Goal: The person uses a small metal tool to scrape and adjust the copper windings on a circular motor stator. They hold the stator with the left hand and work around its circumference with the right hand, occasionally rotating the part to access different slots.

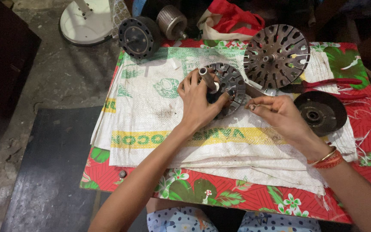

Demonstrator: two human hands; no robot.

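My left hand [199, 101] grips a round slotted metal stator core [232, 83] that has a short grey shaft [206, 76] sticking up from its middle. The core rests tilted on a white woven sack [151, 111]. My right hand [280, 112] is just right of the core, fingertips pinched together on something thin and small that I cannot make out. Orange bangles sit on that wrist.
A larger slotted metal disc [276, 56] stands behind the core. A dark round cover [320, 112] lies right of my right hand, red-handled pliers [327, 82] behind it. A black round housing [137, 36] and a grey rotor [171, 20] sit at the far edge of the red floral table [237, 197]. A white round base [86, 21] is on the floor.
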